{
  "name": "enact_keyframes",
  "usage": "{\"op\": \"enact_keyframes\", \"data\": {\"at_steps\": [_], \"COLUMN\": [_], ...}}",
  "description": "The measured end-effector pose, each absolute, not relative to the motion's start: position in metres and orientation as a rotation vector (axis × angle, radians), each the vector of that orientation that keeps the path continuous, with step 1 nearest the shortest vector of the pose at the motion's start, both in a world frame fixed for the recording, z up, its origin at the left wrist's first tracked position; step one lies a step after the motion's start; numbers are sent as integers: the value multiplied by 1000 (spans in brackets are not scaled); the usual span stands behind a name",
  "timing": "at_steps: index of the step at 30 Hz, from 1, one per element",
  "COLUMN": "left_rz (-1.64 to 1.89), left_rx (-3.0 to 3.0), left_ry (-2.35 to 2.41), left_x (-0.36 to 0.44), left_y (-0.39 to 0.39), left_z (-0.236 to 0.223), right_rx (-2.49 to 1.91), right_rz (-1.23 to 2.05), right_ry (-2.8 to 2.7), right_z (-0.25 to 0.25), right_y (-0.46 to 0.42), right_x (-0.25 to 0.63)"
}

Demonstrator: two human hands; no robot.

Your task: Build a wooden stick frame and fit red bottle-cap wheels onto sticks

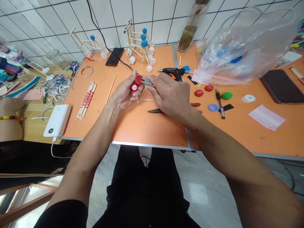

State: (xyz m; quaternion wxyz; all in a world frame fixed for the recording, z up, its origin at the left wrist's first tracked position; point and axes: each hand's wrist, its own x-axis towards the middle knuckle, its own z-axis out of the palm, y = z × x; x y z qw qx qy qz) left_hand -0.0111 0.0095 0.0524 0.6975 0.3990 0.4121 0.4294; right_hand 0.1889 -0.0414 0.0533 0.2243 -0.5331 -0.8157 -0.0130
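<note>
Above the orange table, my left hand [127,90] is closed around a red bottle cap [138,79] and a second red piece [134,87] with a white printed face. My right hand [169,93] pinches a small grey metal blade [146,82], its tip against the upper red cap. Most of the blade's back end is hidden by my fingers. Under my right hand a dark pointed tool [155,111] lies on the table, partly covered. Just beyond that hand rests a black and orange glue gun [174,72].
Stick frames with blue caps [144,42] stand at the back, near a phone [114,57]. Wrapped chopsticks [86,100] and a white power bank [57,120] lie left. On the right are loose red caps [199,93], a pen [220,104] and a plastic bag [244,47]. Another person's arm [10,118] shows far left.
</note>
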Motion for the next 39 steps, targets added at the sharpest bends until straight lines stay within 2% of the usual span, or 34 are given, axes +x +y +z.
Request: {"op": "enact_keyframes", "data": {"at_steps": [18, 24, 27, 31, 37, 39], "left_rz": [1009, 1096, 1162, 1255, 1327, 1322], "left_rx": [982, 1095, 1197, 1392, 1647, 1705], "left_ry": [957, 969, 967, 944, 898, 912], "left_x": [-7, -1, 1, -1, -11, -13], "left_y": [10, 8, 9, 15, 20, 20], "left_z": [45, 37, 28, 13, 7, 7], "right_rx": [-1586, -1630, -1621, -1483, -1182, -1119], "right_rz": [-122, -217, -156, 234, 1502, 1743], "right_ry": [-2358, -2384, -2311, -2111, -1467, -1323], "right_z": [64, 61, 57, 54, 65, 67], "right_y": [-47, -48, -48, -41, -23, -20], "right_x": [185, 180, 179, 181, 194, 197]}}
